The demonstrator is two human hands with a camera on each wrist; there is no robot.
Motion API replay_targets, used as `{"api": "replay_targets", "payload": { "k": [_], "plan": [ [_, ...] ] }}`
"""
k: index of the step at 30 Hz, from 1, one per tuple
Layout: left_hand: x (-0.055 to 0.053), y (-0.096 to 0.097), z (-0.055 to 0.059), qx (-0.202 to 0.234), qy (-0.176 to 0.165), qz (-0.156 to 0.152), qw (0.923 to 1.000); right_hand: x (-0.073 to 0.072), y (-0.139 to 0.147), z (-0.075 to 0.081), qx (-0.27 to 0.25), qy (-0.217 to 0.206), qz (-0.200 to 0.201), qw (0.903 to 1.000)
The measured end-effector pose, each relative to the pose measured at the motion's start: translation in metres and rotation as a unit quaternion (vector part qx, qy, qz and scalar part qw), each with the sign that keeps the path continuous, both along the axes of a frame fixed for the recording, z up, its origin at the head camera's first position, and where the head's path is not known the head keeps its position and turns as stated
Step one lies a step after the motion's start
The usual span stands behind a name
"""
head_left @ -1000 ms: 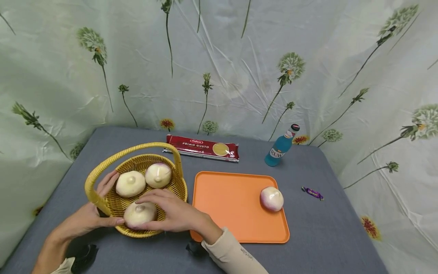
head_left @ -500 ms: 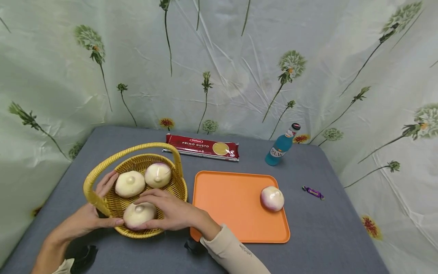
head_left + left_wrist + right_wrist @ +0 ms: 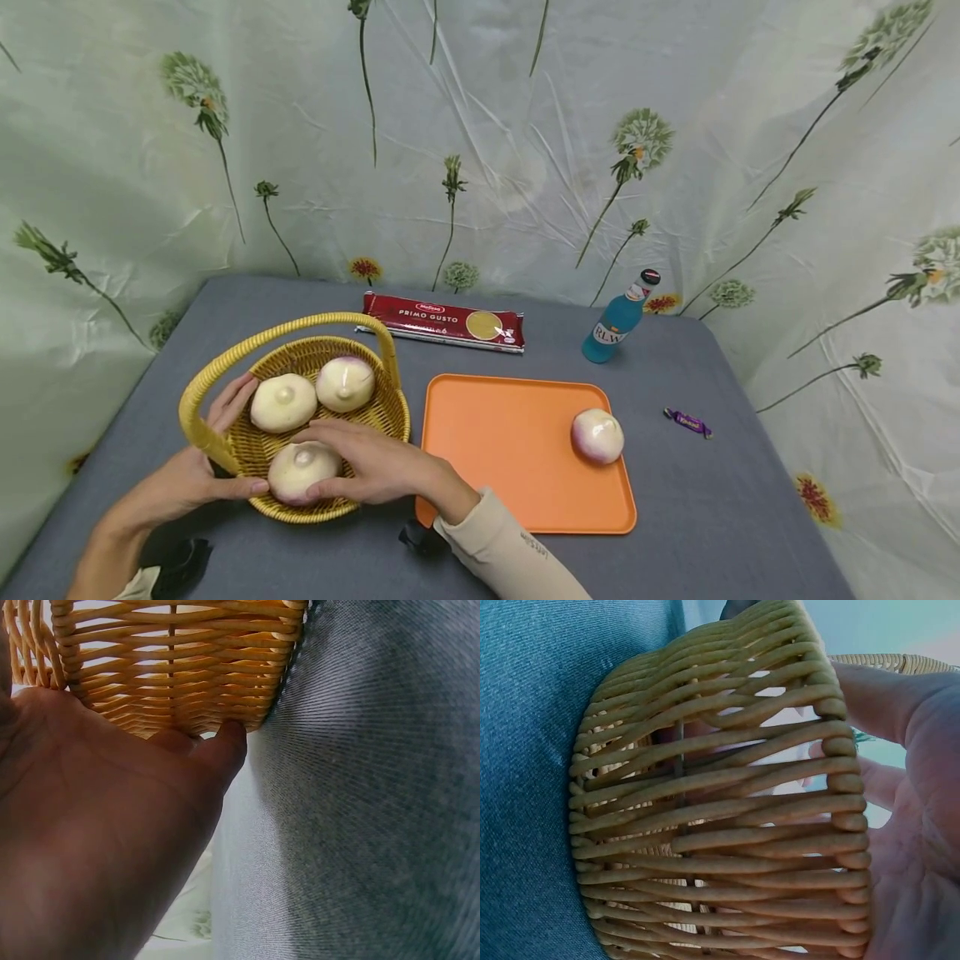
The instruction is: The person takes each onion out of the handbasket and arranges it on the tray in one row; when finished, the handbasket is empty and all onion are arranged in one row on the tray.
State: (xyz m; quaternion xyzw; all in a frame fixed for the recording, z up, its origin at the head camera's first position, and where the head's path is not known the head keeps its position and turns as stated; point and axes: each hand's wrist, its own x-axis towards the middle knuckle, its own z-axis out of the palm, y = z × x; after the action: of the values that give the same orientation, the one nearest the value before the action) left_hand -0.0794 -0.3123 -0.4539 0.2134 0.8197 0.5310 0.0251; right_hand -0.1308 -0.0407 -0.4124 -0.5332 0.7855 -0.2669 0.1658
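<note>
In the head view, a yellow wicker basket point(image 3: 396, 408) with a tall arched handle stands at the left of the table. My left hand point(image 3: 176, 487) holds its left side, fingers behind the rim and thumb at the front; the left wrist view shows the palm against the weave. Three white-and-purple turnips lie inside: a left one point(image 3: 283, 402), a back one point(image 3: 345, 384) and a front one point(image 3: 300, 473). Over the basket's right rim reaches my right hand point(image 3: 371, 462), its thumb resting at the front turnip and its fingers extended loosely behind it.
Right of the basket lies an orange tray point(image 3: 510, 450) with another turnip point(image 3: 597, 436) at its right edge. A red spaghetti packet point(image 3: 444, 322) and a blue bottle point(image 3: 617, 325) are at the back. A purple-wrapped candy point(image 3: 687, 422) lies far right.
My right thumb has drawn back a little to the right along the front turnip, and the fingers have loosened from its top. The left hand and basket stay nearly still.
</note>
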Motion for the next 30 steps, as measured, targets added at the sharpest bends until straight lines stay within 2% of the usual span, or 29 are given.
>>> {"api": "replay_targets", "payload": {
  "k": [5, 13, 19, 22, 30],
  "plan": [
    [-0.0013, -0.0010, 0.0002, 0.002, 0.000, -0.005, 1.0000, 0.0007, -0.0005, -0.0001, 0.000, 0.009, 0.000, 1.0000],
    [-0.0012, -0.0014, 0.0006, -0.004, 0.004, -0.001, 1.0000, 0.0019, -0.0010, -0.0004, 0.013, 0.000, -0.007, 0.9999],
    [-0.0005, -0.0011, 0.0014, -0.002, -0.006, 0.001, 1.0000, 0.0034, -0.0006, -0.0014, 0.009, 0.006, -0.012, 0.9999],
    [-0.0008, -0.0009, 0.0013, 0.001, -0.008, -0.001, 1.0000, 0.0040, 0.0003, -0.0012, 0.010, 0.013, -0.020, 0.9997],
    [-0.0017, -0.0006, 0.0010, 0.001, -0.002, -0.006, 1.0000, 0.0058, 0.0012, -0.0007, 0.015, -0.001, -0.041, 0.9990]
  ]
}}
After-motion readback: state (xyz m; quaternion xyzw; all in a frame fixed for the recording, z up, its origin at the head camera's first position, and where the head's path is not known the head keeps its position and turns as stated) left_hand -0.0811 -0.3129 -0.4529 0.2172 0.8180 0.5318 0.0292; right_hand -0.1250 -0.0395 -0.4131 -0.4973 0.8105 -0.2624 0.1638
